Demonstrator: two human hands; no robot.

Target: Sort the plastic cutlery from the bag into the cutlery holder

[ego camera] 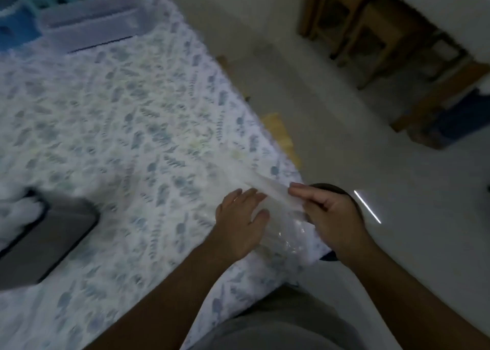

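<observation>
A clear plastic bag [285, 239] lies at the near right corner of the table, which has a leaf-patterned cloth [119, 137]. My left hand [240, 225] rests flat on the bag with straight fingers. My right hand [332, 217] pinches white plastic cutlery [261, 184] that sticks out of the bag toward the upper left. The picture is blurred, so the kind of cutlery cannot be told. A pale compartmented holder [92, 21] stands at the far left of the table.
A dark flat tablet-like object [45, 238] lies at the table's left edge. Blue and teal baskets [23, 18] stand behind the holder. Wooden stools [371, 31] stand on the pale floor to the right. A dark round stool [331, 188] shows under my right hand.
</observation>
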